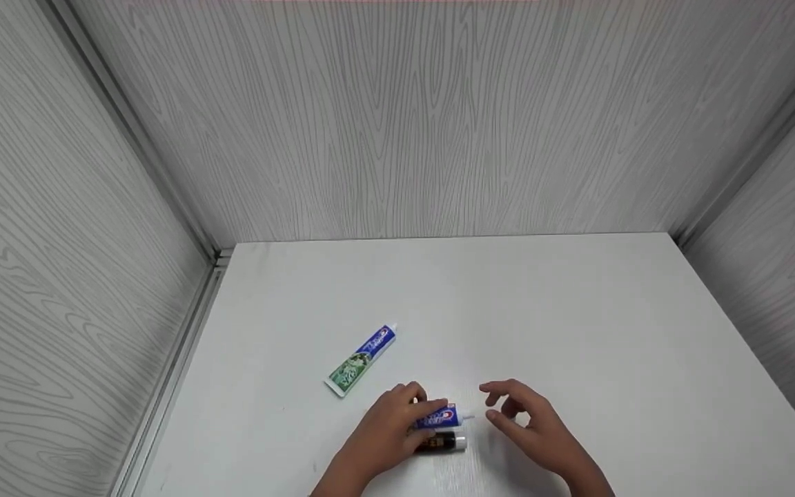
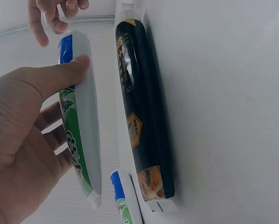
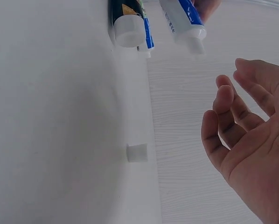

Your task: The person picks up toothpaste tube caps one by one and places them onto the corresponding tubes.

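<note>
My left hand (image 1: 389, 426) grips a blue, green and white toothpaste tube (image 2: 86, 116), thumb on one side and fingers behind. The tube is raised off the table, its narrow white nozzle (image 3: 195, 45) pointing toward my right hand. Beside it on the table lies a black toothpaste tube (image 2: 142, 102) with gold print and a white cap (image 3: 129, 31). My right hand (image 1: 532, 424) hovers a little to the right of the nozzle, fingers loosely bent, holding nothing. A small white cap (image 3: 137, 153) stands on the table near the right hand.
A second blue and green toothpaste tube (image 1: 361, 360) lies slantwise on the white table (image 1: 577, 310), farther back and left of the hands. Grey wood-grain panels (image 1: 397, 124) enclose the table at the back and both sides.
</note>
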### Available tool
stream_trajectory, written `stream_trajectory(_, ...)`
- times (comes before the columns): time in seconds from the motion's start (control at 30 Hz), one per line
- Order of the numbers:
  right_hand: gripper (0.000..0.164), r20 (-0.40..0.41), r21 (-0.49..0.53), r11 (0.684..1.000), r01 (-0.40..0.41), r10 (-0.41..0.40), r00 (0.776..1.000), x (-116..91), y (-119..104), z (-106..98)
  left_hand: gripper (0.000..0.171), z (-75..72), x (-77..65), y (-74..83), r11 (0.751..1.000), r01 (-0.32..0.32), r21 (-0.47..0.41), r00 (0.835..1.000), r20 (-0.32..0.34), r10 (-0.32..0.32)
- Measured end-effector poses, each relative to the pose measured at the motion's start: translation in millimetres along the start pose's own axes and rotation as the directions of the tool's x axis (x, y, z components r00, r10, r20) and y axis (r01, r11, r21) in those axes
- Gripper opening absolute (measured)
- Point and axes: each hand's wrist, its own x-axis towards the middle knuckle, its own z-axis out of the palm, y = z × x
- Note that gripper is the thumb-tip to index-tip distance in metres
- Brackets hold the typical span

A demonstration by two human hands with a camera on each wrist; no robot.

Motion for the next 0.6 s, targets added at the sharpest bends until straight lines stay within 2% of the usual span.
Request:
stream_trajectory(0.17, 0.032, -0.017, -0.041, 0.999, -0.005, 0.004, 1.0, -1, 1, 0, 0.048, 1.5, -1.1, -3.2, 1.0, 0.022, 0.012, 1.0, 0.001, -0.022)
stream_trajectory(0.3, 0.031, -0.072, -0.071, 0.997, -0.03, 0.025, 0.997, -1, 0, -2, 0.047, 4.4, -0.2, -7.5, 0.999, 0.037, 0.016, 0.999, 0.011, -0.037)
stream_trajectory(0.6, 0.028, -0.148, -0.062, 0.994, -0.088, 0.078, 0.986, -1, 5, -5, 0.047, 9.9, -0.5, -21.6, 1.0, 0.012, 0.019, 1.0, -0.023, -0.011)
